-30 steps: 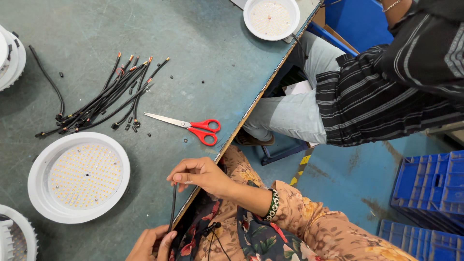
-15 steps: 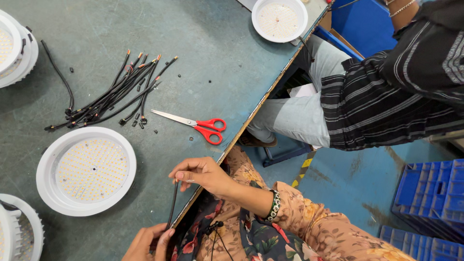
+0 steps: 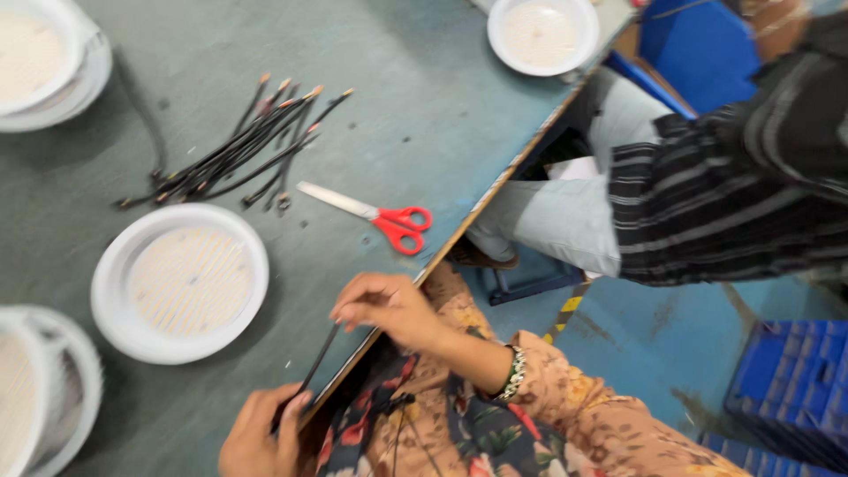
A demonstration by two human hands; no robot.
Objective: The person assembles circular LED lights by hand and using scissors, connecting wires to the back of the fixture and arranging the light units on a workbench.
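The right hand (image 3: 389, 309) pinches the upper end of a thin black cable length (image 3: 314, 367) between its fingertips, while the left hand (image 3: 261, 437) closes around the lower end near the bottom of the view; the grip at each end is pressed shut on the cable, which is stretched taut between them just over the near edge of the grey-green worktop (image 3: 424, 106).

The cable's long axis runs on a diagonal, upper end pointing up and to the right toward the right hand, lower end down and to the left. Its tips are hidden inside the hands.

As a judgement, the work looks partway through: one cable is in hand, and a loose bundle of similar black cables with bared tips (image 3: 238, 150) lies well apart further up the worktop, fanned out to the upper right. Red-handled scissors (image 3: 380, 216) lie between the bundle and the hands, blades pointing left. A round white lamp disc with a pale dotted panel (image 3: 181, 283) sits left of the hands, untouched.
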